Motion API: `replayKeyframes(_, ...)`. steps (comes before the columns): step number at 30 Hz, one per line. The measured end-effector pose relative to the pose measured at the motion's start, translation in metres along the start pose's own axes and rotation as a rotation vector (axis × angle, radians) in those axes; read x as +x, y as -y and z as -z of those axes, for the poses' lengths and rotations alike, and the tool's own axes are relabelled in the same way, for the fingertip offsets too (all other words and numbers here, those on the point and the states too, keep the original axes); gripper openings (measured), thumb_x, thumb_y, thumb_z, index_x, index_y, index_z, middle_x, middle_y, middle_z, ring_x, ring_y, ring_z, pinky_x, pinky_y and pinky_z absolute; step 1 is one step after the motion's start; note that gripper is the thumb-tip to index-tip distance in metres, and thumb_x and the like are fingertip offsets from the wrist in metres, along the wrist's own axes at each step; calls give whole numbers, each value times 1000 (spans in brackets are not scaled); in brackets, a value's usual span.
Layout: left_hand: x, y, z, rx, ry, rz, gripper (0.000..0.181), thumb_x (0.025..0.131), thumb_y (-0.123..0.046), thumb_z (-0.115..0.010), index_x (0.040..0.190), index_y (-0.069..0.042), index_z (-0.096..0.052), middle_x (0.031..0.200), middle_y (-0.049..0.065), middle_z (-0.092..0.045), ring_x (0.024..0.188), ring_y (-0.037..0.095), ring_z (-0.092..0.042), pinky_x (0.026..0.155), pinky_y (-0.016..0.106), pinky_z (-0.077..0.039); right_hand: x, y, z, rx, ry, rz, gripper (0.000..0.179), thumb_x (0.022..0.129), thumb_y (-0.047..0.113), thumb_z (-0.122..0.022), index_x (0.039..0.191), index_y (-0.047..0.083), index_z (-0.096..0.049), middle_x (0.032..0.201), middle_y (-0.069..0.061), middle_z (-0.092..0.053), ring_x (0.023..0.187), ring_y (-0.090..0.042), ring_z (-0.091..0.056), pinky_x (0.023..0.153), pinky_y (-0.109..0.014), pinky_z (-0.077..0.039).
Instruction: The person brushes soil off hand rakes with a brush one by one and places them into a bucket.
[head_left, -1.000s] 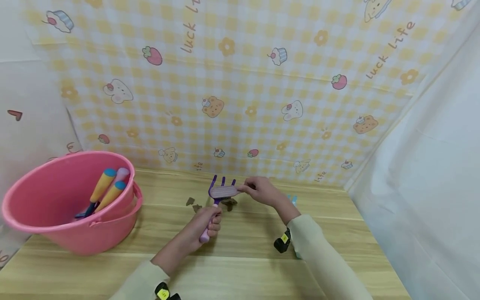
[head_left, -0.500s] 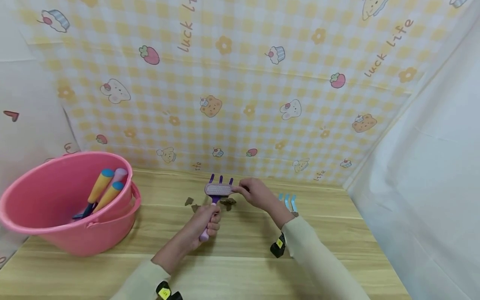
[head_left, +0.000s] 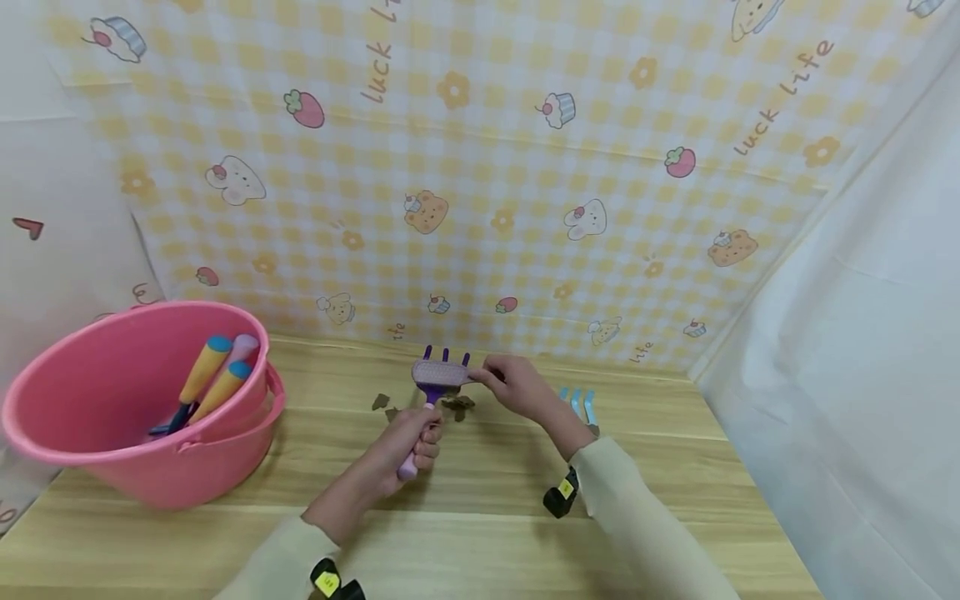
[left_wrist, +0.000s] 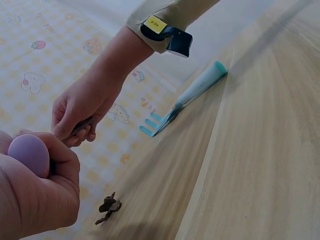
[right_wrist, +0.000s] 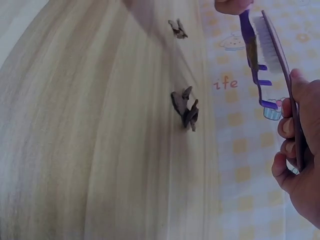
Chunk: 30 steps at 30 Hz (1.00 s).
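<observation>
My left hand grips the lilac handle of a small purple hand rake, its three tines pointing away from me. My right hand pinches the thin handle of a brush held across the rake head. In the right wrist view the white bristles face the rake's purple metal, and both tools are raised above the table. Dark brown crumbs lie under and beside the rake. In the left wrist view the rounded handle end pokes out of my left fist.
A pink bucket stands at the left, with yellow, blue and lilac tool handles inside. A light blue hand rake lies on the wooden table beside my right forearm. A yellow checked cloth hangs behind.
The brush has tilted so that its patterned back faces the camera, and has shifted slightly over the rake head. My left hand keeps its grip on the rake almost in place.
</observation>
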<state>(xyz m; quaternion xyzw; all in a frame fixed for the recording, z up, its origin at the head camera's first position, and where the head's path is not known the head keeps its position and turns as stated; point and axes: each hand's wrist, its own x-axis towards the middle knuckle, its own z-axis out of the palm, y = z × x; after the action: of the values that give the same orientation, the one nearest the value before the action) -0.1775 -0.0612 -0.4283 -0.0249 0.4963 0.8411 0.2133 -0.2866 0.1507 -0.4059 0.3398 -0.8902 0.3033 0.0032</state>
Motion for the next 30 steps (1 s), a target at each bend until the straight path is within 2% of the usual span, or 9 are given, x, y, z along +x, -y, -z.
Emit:
replayKeyframes(3, 0, 0, 0, -8, 1, 7, 16, 105, -13, -42, 115, -3, -33, 67, -6, -37, 46, -1, -33, 37, 10, -28, 1, -1, -3, -20, 25, 29, 36, 106, 29, -57, 73, 13, -53, 60, 4, -40, 50, -9, -33, 50, -26, -34)
replayKeyframes(6, 0, 0, 0, -7, -14, 7, 12, 105, -13, -42, 110, -6, -34, 67, -6, -37, 46, -1, -33, 37, 10, -28, 2, 0, -6, -40, 40, 18, 36, 105, 29, -57, 73, 13, -54, 59, 5, -40, 50, -8, -33, 50, -25, -34)
replayKeyframes(11, -1, 0, -3, 10, -22, -1, 14, 105, -12, -40, 115, -4, -33, 66, -6, -37, 46, -1, -32, 37, 10, -28, 7, 2, -13, -101, 4, 43, 39, 105, 30, -58, 70, 14, -49, 58, 5, -38, 49, -8, -32, 50, -26, -33)
replayKeyframes(14, -1, 1, -5, 14, -30, -3, 9, 105, -14, -39, 106, -6, -36, 64, -6, -36, 45, -1, -32, 38, 10, -29, 11, 4, -17, -128, -31, 70, 40, 104, 30, -59, 69, 15, -47, 58, 5, -37, 49, -8, -32, 50, -26, -33)
replayKeyframes(17, 0, 2, -6, 7, -58, -9, 14, 106, -15, -39, 93, -8, -37, 64, -6, -36, 45, 0, -32, 38, 10, -28, 13, 6, -19, -129, -69, 80, 40, 104, 28, -60, 68, 15, -46, 58, 5, -38, 49, -9, -33, 49, -26, -34)
replayKeyframes(20, 1, 3, -6, -3, -73, -13, 15, 104, -13, -41, 90, -9, -37, 63, -6, -35, 44, 0, -32, 37, 10, -27, 12, 7, -19, -97, -107, 62, 39, 104, 27, -59, 69, 15, -47, 58, 4, -40, 49, -10, -34, 49, -27, -35)
replayKeyframes(25, 1, 3, -6, -11, -74, -13, 15, 103, -13, -42, 90, -9, -39, 64, -6, -37, 45, 0, -33, 37, 10, -28, 9, 7, -15, 21, -155, -16, 37, 105, 25, -58, 72, 10, -49, 59, 3, -40, 49, -11, -35, 49, -28, -34)
replayKeyframes(30, 0, 4, -5, -15, -87, -2, 17, 104, -13, -42, 88, -8, -41, 63, -6, -38, 45, 0, -34, 37, 10, -29, 6, 9, -8, 79, -152, -41, 37, 106, 26, -57, 73, 10, -51, 59, 1, -41, 48, -12, -34, 48, -28, -34)
